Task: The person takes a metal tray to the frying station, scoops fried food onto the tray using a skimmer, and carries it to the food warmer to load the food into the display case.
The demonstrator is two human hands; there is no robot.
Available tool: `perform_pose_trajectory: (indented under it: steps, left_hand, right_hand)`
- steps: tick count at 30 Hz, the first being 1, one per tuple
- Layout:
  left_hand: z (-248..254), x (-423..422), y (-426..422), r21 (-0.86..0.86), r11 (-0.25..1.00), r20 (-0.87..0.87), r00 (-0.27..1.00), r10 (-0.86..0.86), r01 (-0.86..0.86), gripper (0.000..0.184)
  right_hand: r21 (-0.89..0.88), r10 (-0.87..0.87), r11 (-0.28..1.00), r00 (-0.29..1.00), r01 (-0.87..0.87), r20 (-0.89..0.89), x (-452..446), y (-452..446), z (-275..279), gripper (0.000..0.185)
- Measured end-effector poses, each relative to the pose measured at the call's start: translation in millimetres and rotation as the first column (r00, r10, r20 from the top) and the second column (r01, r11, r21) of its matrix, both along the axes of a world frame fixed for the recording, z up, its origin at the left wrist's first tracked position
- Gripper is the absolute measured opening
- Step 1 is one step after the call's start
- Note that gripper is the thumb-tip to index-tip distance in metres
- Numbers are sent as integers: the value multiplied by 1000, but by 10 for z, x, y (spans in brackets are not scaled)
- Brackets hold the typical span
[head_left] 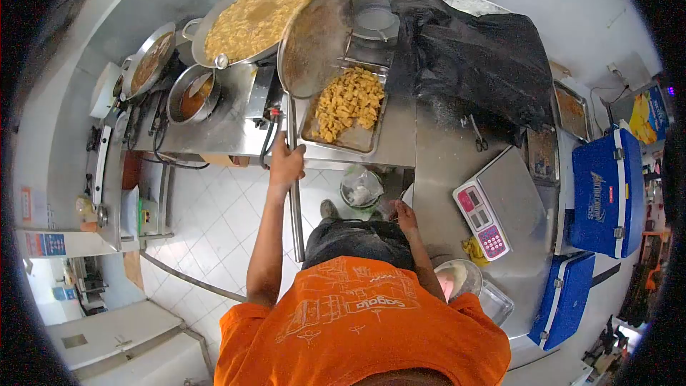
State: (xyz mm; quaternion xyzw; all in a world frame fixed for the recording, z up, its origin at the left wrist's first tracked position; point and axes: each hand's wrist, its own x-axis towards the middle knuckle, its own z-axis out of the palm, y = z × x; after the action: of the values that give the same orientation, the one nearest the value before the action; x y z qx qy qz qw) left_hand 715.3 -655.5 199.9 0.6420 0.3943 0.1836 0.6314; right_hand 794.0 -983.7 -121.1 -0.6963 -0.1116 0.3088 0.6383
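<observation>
My left hand point(287, 164) is closed around the long metal handle of a large round skimmer point(314, 46). Its wide mesh head is tilted between a big wok point(193, 28) and a metal tray point(368, 144), overlapping the rims of both from this view. Golden fried pieces point(349, 104) lie heaped in the tray. Pale yellow pieces in bubbling oil point(257, 18) fill the wok. My right hand point(404, 216) hangs low near my hip, beside the counter edge, fingers loosely apart with nothing seen in them.
Smaller pans point(193, 96) stand left on the steel counter. A black plastic sheet point(464, 57), scissors point(477, 134) and a weighing scale point(496, 204) lie right. Blue coolers point(607, 193) stand beyond. A lined bin point(361, 187) sits below the counter. A hose point(193, 279) crosses the tiled floor.
</observation>
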Motion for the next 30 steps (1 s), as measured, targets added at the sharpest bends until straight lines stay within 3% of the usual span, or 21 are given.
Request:
perform_pose_trajectory:
  steps: [1,4,7,9,12,14,17,18,21,23,25,27,30]
  left_hand:
    - [106,-12,21,-72,997,52,998,21,-17,27]
    - [486,-130,204,-258,965,164,987,-7,50,27]
    - [817,-310,429,-349,937,281,957,76,28,27]
    - [1014,-504,629,-366,929,351,933,79,59,27]
    - [1122,-932,945,-340,940,356,920,164,-37,27]
    - [1078,-1298,1263,-411,911,415,885,210,-23,26]
    - [900,-1863,1720,-521,854,468,833,296,-11,25]
    - [814,-2050,1871,-554,833,477,817,325,-8,25]
    - [436,-2598,2383,-589,805,413,829,377,-73,24]
    - [155,-2925,2703,-647,756,367,831,418,-95,23]
    - [-76,-3143,3003,-693,717,348,835,426,-77,22]
    - [-265,-3352,3217,-728,684,337,842,420,-50,21]
    - [-461,-3553,3487,-766,640,300,847,438,-60,22]
  right_hand:
    - [80,-6,997,999,10,-52,-38,34,67,46]
    - [-122,58,990,994,-69,-93,-62,105,388,48]
    - [-100,100,989,989,-111,-107,-89,224,579,46]
    - [-165,94,982,995,-97,-26,-133,324,693,43]
    - [-195,106,976,993,-93,55,-215,666,752,40]
    - [-245,153,962,981,-120,122,-214,880,496,36]
    - [-146,299,954,874,-262,384,-228,1473,98,35]
    - [-53,268,963,959,-264,90,-304,1814,408,31]
    - [-80,330,944,915,-320,234,-686,3042,1443,28]
    - [-142,388,921,819,-363,424,-756,3930,1262,35]
    - [-305,443,895,729,-326,521,-950,4867,1788,48]
    - [-412,425,901,450,-134,785,-1033,5812,1723,62]
    - [-655,593,754,472,-42,652,-1202,6765,1866,74]
